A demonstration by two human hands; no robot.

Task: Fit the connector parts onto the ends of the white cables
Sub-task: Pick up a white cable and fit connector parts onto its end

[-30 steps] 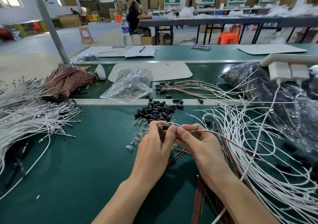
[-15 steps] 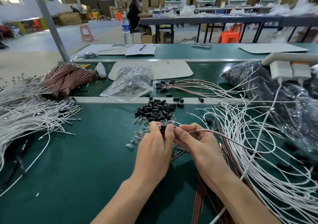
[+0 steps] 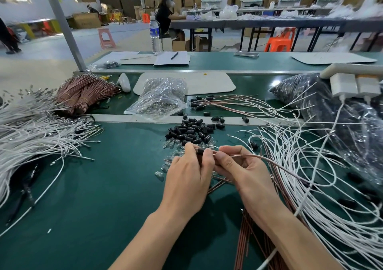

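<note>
While the connector part [image 3: 200, 151] is pinched by the left hand [image 3: 186, 178], the cable [image 3: 259, 157] is pinched end-on right of that grip.

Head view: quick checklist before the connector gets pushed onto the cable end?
1. Left hand pinches the small black cylindrical connector: ok.
2. Right hand grips the thin copper-brown cable close to its end: ok.
3. Cable end lined up with the connector opening: cannot tell, the hands hide the joint.
4. Cable type matches the task's white cables: not ok, the held one looks copper-brown.
5. Pile of loose black connectors lies just beyond the hands for the next piece: ok.
</note>
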